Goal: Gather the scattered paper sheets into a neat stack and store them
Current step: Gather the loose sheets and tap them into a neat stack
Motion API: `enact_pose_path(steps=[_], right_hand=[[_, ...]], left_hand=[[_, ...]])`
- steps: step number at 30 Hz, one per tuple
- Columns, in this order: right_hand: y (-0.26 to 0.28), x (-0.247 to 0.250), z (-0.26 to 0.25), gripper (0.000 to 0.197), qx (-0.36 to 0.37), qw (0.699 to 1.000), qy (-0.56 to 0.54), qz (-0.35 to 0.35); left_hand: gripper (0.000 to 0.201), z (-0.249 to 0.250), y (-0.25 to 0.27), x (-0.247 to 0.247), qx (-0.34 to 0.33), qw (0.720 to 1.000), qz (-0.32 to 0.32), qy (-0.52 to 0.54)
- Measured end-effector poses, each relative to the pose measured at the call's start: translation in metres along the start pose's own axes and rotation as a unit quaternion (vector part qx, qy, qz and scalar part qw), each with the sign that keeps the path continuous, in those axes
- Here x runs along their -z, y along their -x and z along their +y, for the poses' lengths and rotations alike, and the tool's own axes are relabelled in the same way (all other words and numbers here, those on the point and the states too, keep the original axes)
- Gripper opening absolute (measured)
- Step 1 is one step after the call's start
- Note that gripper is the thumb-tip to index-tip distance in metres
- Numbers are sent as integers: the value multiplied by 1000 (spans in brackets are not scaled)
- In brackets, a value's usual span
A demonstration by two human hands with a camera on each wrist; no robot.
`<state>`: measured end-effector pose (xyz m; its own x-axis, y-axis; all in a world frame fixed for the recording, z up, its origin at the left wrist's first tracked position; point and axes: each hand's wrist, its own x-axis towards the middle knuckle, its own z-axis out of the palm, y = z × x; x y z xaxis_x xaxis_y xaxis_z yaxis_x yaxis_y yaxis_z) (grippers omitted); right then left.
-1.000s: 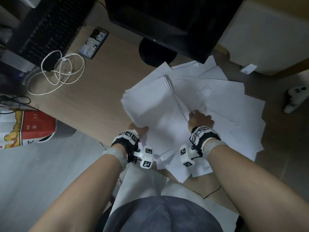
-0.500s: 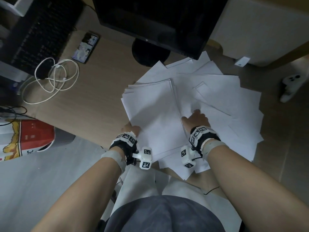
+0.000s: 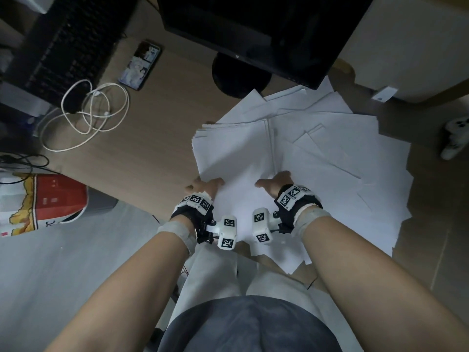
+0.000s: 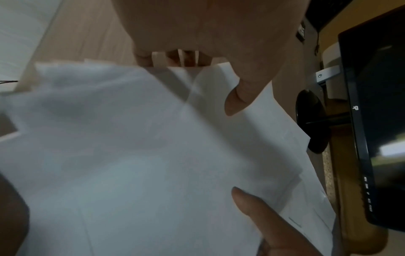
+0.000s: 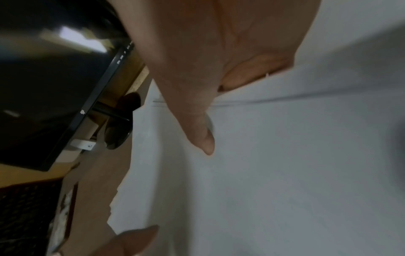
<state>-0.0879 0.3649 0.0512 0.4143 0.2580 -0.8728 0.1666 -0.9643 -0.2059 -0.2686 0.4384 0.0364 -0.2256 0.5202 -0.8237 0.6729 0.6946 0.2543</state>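
Observation:
White paper sheets (image 3: 350, 179) lie fanned over the right part of the wooden desk (image 3: 142, 153). On their left side sits a roughly squared paper stack (image 3: 233, 153). My left hand (image 3: 204, 186) grips the stack's near left edge; in the left wrist view its thumb (image 4: 238, 97) lies on top and its fingers (image 4: 175, 58) are tucked under the edge. My right hand (image 3: 275, 181) holds the stack's right edge, with the thumb (image 5: 203, 138) on top and the fingers (image 5: 252, 74) slipped beneath the sheets. Both wrists carry marker-tagged cameras.
A black monitor (image 3: 253, 34) on a round base (image 3: 241, 74) stands just behind the papers. A keyboard (image 3: 63, 41), a phone (image 3: 140, 64) and a coiled white cable (image 3: 86, 115) lie at the left. A red-and-white bag (image 3: 43, 201) sits below the desk edge, a white controller (image 3: 454, 141) far right.
My right hand has slid left and nearer to the stack's right edge, its thumb now spread on top. The stack's sheets have drawn together and turned squarer. Both hands are closer together.

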Motion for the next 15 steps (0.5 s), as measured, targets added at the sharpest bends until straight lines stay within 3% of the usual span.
enact_pose_path(steps=[4,7,11,13,15], right_hand=[[2,-22,-8,72,62,998,2,-13],[6,-32,-21,82,76,997,-4,-23],[9,-24,-27,76,95,995,-29,1],[14,-17,-22,62,145,988,-58,-14],[25,-8,-15,46,196,973,-119,-26]], left_hand=[[85,1,-1,14,-5,1000,27,-4],[88,-2,-2,26,5,1000,12,25],[96,-9,-10,41,19,999,11,38],[88,-5,-1,43,19,999,5,45],[64,0,2,41,1,999,2,33]])
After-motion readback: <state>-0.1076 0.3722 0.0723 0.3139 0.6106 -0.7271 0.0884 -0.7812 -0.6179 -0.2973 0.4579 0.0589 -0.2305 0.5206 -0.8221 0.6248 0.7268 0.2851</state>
